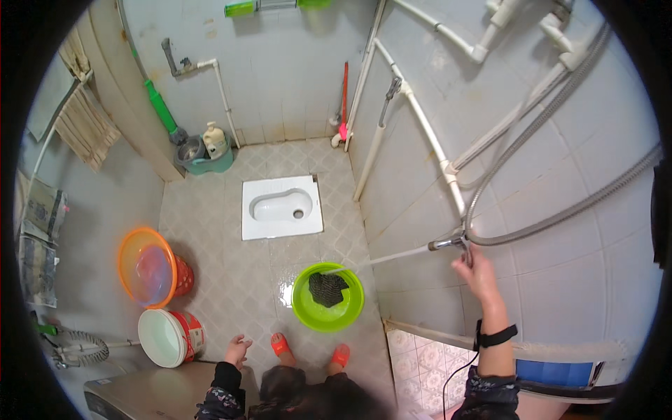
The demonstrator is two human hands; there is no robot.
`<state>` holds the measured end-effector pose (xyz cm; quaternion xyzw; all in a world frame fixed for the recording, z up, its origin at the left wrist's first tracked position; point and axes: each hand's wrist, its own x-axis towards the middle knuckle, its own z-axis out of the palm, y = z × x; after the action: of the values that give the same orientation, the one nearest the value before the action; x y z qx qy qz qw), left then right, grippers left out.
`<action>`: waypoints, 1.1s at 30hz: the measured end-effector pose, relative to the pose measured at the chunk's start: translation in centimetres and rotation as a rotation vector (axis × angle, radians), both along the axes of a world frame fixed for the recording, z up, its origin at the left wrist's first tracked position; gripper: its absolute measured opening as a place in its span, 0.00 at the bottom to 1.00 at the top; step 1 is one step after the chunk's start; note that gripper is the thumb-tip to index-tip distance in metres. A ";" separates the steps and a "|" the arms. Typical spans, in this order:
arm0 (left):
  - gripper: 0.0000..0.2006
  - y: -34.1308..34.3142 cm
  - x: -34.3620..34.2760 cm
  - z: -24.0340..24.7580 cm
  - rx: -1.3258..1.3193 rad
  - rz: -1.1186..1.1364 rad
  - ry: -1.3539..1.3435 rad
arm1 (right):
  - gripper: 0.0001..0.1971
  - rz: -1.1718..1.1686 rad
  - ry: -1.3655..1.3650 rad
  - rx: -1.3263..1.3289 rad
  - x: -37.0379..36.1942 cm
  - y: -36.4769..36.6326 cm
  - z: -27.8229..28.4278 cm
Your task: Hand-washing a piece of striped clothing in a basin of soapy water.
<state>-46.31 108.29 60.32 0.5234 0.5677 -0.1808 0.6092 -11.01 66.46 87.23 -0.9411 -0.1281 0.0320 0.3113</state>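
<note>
My right hand (479, 274) reaches to the wall at the right, its fingers closed on the handle of a metal tap (448, 243). From the spout a stream of water (392, 257) arcs leftward and down into a bright green basin (306, 316) on the floor. In the basin a dark patterned cloth (326, 289) lies bunched up in water. My left hand (238, 350) hangs low to the left of my feet, holding nothing, fingers loosely bent and apart.
A white squat toilet (248, 224) is set in the tiled floor ahead. Left stand an orange basin (126, 280) and a white-and-red bucket (147, 346). A teal tub (210, 165) with a bottle is in the far corner. A metal hose (567, 215) loops by the tap.
</note>
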 end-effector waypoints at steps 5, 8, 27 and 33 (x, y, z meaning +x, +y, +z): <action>0.29 1.4 -2.1 3.7 0.043 0.015 -0.049 | 0.33 0.003 0.136 -0.319 -8.5 -2.8 -0.9; 0.28 2.0 -2.4 5.9 0.029 0.052 -0.059 | 0.28 0.158 0.214 -0.501 -14.1 -6.8 -4.2; 0.20 -4.9 3.2 14.6 0.202 -0.009 -0.285 | 0.27 -0.221 0.475 -0.402 -23.2 -19.0 -7.0; 0.19 -7.0 3.9 15.3 0.244 -0.020 -0.330 | 0.27 -0.182 0.462 -0.431 -22.0 -20.1 -7.1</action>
<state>-42.46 101.29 75.58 0.6214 0.4728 -0.0285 0.6241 -33.06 46.40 80.12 -0.9608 0.0402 0.2431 0.1271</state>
